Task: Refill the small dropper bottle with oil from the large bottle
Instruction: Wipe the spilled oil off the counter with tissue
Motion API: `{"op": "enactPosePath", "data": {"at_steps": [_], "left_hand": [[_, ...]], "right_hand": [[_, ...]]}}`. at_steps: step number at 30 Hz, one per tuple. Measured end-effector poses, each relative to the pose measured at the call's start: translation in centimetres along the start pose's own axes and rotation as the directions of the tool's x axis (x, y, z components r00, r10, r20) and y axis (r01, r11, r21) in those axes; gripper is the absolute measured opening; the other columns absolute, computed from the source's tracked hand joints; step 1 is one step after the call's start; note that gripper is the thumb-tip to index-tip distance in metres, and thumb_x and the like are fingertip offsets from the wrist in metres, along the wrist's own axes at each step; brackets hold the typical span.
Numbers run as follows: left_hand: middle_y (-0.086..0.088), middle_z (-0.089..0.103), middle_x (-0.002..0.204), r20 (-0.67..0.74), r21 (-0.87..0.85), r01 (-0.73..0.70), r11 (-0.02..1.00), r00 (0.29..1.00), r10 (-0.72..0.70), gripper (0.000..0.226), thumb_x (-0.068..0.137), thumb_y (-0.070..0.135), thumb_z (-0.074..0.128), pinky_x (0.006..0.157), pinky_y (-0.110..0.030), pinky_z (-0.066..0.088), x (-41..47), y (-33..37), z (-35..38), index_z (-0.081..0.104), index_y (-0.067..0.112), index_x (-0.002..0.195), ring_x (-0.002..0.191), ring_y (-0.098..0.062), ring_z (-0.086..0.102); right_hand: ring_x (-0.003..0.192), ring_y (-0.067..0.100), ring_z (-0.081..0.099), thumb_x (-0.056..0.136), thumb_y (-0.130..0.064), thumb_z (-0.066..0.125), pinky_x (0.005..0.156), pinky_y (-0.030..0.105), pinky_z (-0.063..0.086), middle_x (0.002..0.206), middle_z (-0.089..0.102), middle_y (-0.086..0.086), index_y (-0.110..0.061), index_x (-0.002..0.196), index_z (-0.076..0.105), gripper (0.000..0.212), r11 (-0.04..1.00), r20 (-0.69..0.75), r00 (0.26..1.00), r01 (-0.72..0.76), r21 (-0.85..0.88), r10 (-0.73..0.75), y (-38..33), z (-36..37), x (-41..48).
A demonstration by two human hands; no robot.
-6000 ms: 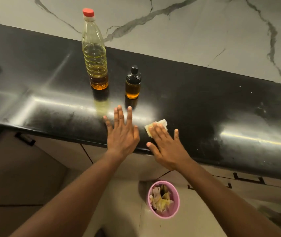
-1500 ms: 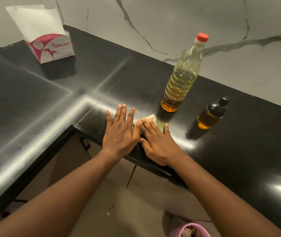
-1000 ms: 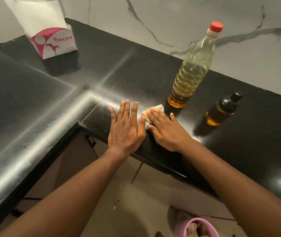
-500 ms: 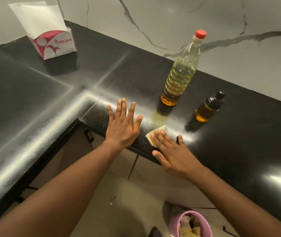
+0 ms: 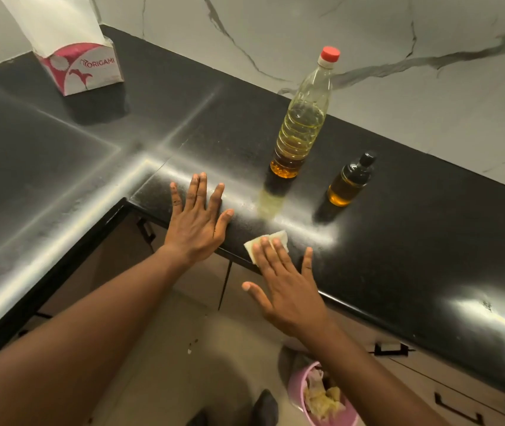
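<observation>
Yellow oil [image 5: 300,133] in large bottle [image 5: 312,87]; amber in dropper bottle [image 5: 349,184].

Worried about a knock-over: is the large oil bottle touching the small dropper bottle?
Apart. The head view shows bare black countertop between the large oil bottle and the small dropper bottle.

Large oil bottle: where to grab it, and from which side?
Probably wrap the ribbed mid-body of the large bottle, below its tapering neck, coming from the near-left. It stands upright and capped; the dropper bottle stands close on its right, and the left hand lies flat nearest that side.
</observation>
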State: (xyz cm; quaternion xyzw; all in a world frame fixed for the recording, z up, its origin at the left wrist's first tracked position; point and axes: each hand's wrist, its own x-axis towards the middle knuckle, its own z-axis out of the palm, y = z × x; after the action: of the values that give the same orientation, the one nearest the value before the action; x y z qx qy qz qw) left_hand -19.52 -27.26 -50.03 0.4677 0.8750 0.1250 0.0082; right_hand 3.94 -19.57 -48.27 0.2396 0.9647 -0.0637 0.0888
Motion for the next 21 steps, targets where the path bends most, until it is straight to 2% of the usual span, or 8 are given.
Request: {"op": "enactPosePath", "data": {"at_steps": [2,7,12,17,21], "left_hand": [[-0.013,-0.018,0.171,-0.001,0.002,-0.002,1.000,1.000,0.002,0.074,0.101,0.062,0.005,0.119,-0.059,-0.025,0.1,0.2,0.2,-0.002,0.027,0.166,0.156,-0.024,-0.025],[-0.012,-0.015,0.172,-0.019,-0.053,-0.066,0.996,0.998,0.065,0.075,0.101,0.063,0.005,0.120,-0.061,-0.022,-0.4,2.8,1.0,0.000,0.026,0.166,0.157,-0.022,-0.023],[-0.013,-0.006,0.173,-0.050,0.019,-0.188,0.982,0.981,0.189,0.074,0.103,0.061,0.009,0.122,-0.062,-0.017,-1.6,5.8,1.9,0.010,0.023,0.166,0.159,-0.024,-0.013],[-0.011,-0.005,0.173,-0.064,0.014,-0.183,0.983,0.981,0.184,0.073,0.104,0.062,0.010,0.123,-0.062,-0.015,-2.1,7.3,2.3,0.011,0.022,0.166,0.159,-0.023,-0.013],[-0.011,-0.006,0.173,-0.061,0.018,-0.182,0.983,0.981,0.183,0.073,0.105,0.062,0.011,0.123,-0.061,-0.015,-2.1,7.3,2.3,0.011,0.022,0.166,0.159,-0.022,-0.014]], "right_hand": [[0.154,0.014,-0.026,0.099,-0.075,0.007,0.117,0.066,-0.020,0.168,-0.023,-0.007,-0.031,0.162,-0.013,0.080,0.999,-0.019,0.999,-0.030,-0.012,0.030,-0.3,0.0,1.1],[0.157,0.020,-0.015,0.103,-0.069,0.014,0.120,0.068,-0.010,0.171,-0.009,0.002,-0.020,0.165,0.001,0.080,0.990,-0.102,0.989,0.100,-0.097,-0.110,-2.5,0.7,2.2],[0.158,0.021,-0.011,0.105,-0.065,0.018,0.122,0.068,-0.003,0.172,-0.006,0.003,-0.020,0.165,0.001,0.077,0.980,-0.118,0.985,0.102,-0.174,-0.124,3.0,2.8,-3.6],[0.159,0.024,-0.001,0.104,-0.066,0.025,0.120,0.071,0.009,0.173,0.000,0.004,-0.017,0.165,0.007,0.080,0.971,-0.103,0.993,0.035,-0.238,-0.061,8.4,3.6,-9.5],[0.159,0.027,0.004,0.105,-0.065,0.024,0.120,0.071,0.009,0.173,0.002,0.007,-0.014,0.164,0.011,0.079,0.970,-0.101,0.995,-0.022,-0.241,-0.002,11.2,4.3,-13.2]]}}
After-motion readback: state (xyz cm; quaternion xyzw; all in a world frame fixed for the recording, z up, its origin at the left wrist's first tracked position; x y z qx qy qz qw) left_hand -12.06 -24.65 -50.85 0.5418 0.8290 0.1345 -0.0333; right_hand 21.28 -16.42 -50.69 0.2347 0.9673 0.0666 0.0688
